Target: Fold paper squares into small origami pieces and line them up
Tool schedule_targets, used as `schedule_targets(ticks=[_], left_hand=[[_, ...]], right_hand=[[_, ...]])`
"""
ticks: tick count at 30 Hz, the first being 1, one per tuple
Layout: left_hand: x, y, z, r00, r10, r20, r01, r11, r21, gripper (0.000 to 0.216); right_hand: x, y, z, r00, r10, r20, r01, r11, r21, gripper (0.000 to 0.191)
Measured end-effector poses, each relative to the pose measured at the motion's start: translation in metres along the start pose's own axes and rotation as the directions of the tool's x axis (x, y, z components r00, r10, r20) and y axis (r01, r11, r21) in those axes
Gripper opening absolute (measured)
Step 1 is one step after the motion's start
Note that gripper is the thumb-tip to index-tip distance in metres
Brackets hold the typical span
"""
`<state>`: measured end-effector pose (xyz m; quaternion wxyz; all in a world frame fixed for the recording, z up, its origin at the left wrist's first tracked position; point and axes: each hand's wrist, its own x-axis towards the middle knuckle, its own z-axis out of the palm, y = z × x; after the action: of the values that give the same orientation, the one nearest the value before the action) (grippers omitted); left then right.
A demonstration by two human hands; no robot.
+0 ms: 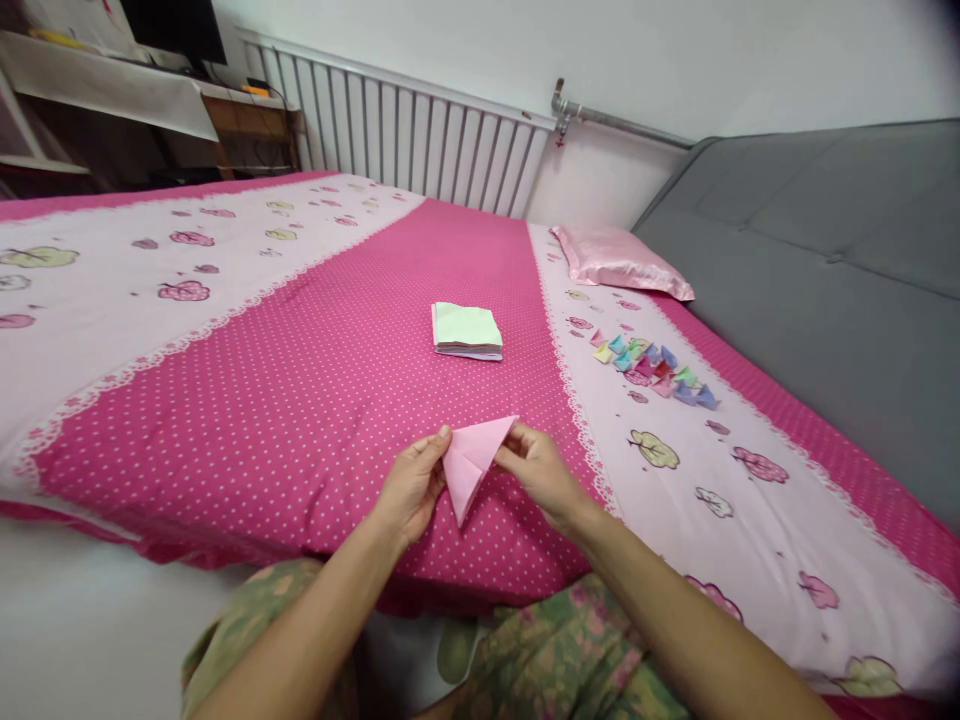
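Both hands are busy on one piece of pink paper (472,450), folded to a triangle-ish shape with a point hanging down. It's just on the near side of the paper stack (466,328), which I'll use as the landmark. Left hand (411,487) has the paper's left corner pinched, thumb on top. Right hand (536,470) is gripping it near the upper right corner, fingertips partly tucked behind so I can't see exactly how they sit.

The stack itself is squarish sheets, pale green on top, lying on the bed (360,290) (hot pink dotted band on the cover). Off to the right of the stack there's a cluster of little folded papers (645,366) in pink, blue, green, yellow and red, sitting close together. Beyond the stack and to the right is a shiny pink pillow (622,262), next to a gray headboard (817,230). Way behind the stack: a white radiator (397,120) on the wall, and far back left, a dark monitor (176,30) on a table (112,98).
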<state>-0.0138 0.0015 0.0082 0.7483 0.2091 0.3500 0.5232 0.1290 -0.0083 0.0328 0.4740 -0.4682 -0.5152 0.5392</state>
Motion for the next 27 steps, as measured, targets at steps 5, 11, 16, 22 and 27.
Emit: schedule_targets(ticks=[5,11,16,22,27], left_hand=[[-0.002,-0.006,0.003,1.0,-0.02,0.014,0.02,1.0,0.001,0.019],[-0.006,-0.015,0.004,0.995,0.088,0.051,-0.096,0.981,0.166,0.027],[-0.007,-0.018,0.005,0.952,0.303,-0.033,-0.268,0.885,0.38,0.031],[-0.007,-0.015,-0.001,0.839,0.538,0.081,-0.43,0.563,0.706,0.021],[-0.013,-0.015,0.004,0.874,0.43,0.225,-0.452,0.552,0.701,0.027]], right_hand=[[-0.001,0.011,0.01,0.993,-0.057,0.107,0.066,0.994,-0.082,0.022],[-0.005,0.01,0.014,0.991,-0.129,0.018,0.131,0.982,-0.134,0.03],[-0.006,0.01,0.014,0.991,-0.132,0.014,0.133,0.984,-0.116,0.033],[-0.007,0.011,0.011,0.993,-0.121,0.011,0.117,0.93,-0.348,0.022],[-0.005,0.008,0.004,0.985,-0.148,-0.092,0.083,0.862,-0.501,0.019]])
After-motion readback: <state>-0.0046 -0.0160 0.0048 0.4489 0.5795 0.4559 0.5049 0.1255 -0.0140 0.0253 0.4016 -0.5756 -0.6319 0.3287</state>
